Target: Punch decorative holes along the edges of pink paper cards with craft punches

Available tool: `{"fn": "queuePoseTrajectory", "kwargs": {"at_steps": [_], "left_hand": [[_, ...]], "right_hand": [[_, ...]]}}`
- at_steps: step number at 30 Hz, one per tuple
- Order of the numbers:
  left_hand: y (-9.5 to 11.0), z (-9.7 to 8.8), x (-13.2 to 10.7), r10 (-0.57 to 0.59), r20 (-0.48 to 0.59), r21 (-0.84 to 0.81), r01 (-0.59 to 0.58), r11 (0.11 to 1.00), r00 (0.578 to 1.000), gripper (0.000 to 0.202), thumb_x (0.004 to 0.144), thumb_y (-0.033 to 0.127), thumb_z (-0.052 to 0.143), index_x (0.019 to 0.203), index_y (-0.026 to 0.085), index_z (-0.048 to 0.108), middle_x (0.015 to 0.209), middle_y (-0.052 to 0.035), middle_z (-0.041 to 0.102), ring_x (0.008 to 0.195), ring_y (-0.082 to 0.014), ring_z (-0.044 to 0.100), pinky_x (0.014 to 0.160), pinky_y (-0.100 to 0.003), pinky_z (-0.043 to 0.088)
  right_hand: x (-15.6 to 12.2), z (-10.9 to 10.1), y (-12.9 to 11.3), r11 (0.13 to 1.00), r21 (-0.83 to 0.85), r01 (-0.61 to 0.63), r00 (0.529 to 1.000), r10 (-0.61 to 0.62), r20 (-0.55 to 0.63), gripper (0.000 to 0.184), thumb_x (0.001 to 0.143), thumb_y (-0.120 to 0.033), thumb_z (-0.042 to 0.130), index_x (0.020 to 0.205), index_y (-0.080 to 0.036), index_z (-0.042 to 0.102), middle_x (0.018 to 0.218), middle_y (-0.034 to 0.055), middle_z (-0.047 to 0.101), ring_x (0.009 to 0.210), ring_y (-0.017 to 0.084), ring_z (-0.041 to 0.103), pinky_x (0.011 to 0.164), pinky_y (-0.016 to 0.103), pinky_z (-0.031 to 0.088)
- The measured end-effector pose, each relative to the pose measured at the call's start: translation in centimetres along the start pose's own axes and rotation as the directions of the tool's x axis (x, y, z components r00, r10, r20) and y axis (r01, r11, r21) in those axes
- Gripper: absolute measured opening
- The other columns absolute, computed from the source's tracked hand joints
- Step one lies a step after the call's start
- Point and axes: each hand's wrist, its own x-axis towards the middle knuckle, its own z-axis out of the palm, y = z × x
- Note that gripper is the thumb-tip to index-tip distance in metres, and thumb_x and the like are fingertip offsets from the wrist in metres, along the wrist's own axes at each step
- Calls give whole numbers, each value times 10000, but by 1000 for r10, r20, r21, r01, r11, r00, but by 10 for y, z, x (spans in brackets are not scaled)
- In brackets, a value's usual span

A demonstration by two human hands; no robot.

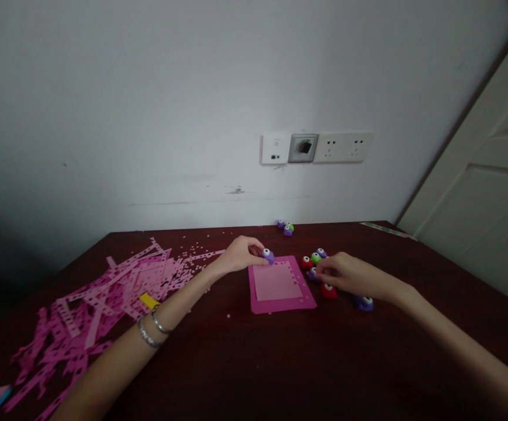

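Between the fingertips of my left hand (245, 254) is a small purple paper punch (268, 256) with a white, eye-like button. It sits at the upper left part of a light pink paper square (277, 282), which lies on a larger dark pink sheet (260, 306). Small punched bits lie along the square's top and right edges. To the right, my right hand (345, 275) has its fingers closed on another purple punch (313, 273). Close around it stand a red punch (307, 263), a green punch (315, 258), a further purple punch (321, 252) and a second red punch (328, 291).
Punched pink paper strips (100, 304) and scattered confetti (186, 269) cover the left of the dark table (254, 368). A yellow piece (149, 300) lies by my left wrist. Several punches (287, 230) stand near the wall; a blue-purple one (364, 303) sits under my right forearm.
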Motion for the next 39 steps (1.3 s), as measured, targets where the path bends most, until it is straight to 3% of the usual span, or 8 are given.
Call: {"fn": "queuePoseTrajectory", "kwargs": {"at_steps": [8,16,22,34,39], "left_hand": [[11,11,-9,62,43,54,-64,996,997,286,589,332,726,797,147,661,742,-44,645,669,-128,558,615,-258,419],[13,21,-12,75,69,9,-76,997,995,283,609,327,729,824,155,664,812,-47,656,716,-136,569,664,-276,431],[19,31,-17,109,96,6,-110,994,989,273,616,332,735,830,175,671,792,-17,656,670,-115,556,621,-244,417],[25,40,-23,151,123,-8,-151,988,981,257,625,320,733,835,182,679,801,-17,666,691,-115,564,639,-240,416],[21,34,-18,182,233,-39,-178,983,955,282,663,338,701,898,185,671,842,-27,670,741,-122,576,683,-251,431]], "right_hand": [[3,3,1,989,144,-24,992,41,-115,252,837,-366,473,810,-180,641,641,15,620,561,134,540,534,245,385],[8,9,-17,949,301,90,963,-6,-271,260,786,-364,555,943,-175,639,819,40,625,700,147,558,652,268,435],[11,19,-24,947,310,87,974,-16,-225,246,749,-359,607,931,-197,636,862,37,604,713,149,530,669,280,430],[10,30,-30,937,330,114,981,-54,-187,156,720,-256,614,855,-179,600,733,-10,528,621,113,452,545,229,358],[11,32,-27,921,382,80,990,-29,-137,157,723,-265,617,846,-168,613,712,-2,546,622,112,478,531,229,385]]}}
